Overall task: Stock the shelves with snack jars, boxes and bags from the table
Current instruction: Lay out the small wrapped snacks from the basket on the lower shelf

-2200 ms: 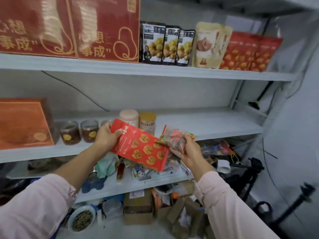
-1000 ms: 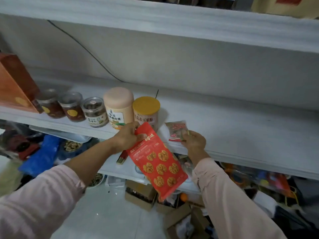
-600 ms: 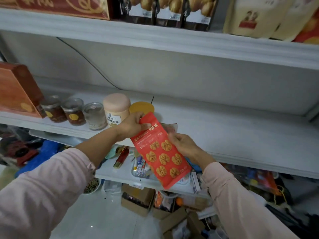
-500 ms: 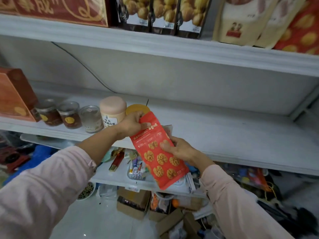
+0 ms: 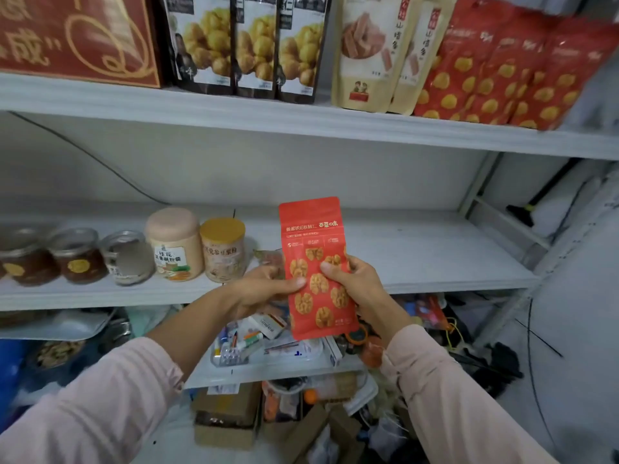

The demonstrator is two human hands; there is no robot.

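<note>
Head view: placing step judged in hand; red walnut bag held upright in front of the middle shelf, left hand pinching its left edge, right hand clamped round its right edge. Next, likely standing it on bare shelf board or beside the matching red bags above. Since half a second ago: straightened from a tilt, left hand moved down from top corner.

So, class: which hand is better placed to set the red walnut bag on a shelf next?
Probably the right hand: it grips the red walnut bag on the side nearest the bare stretch of the middle shelf; jars stand behind the left hand.
</note>
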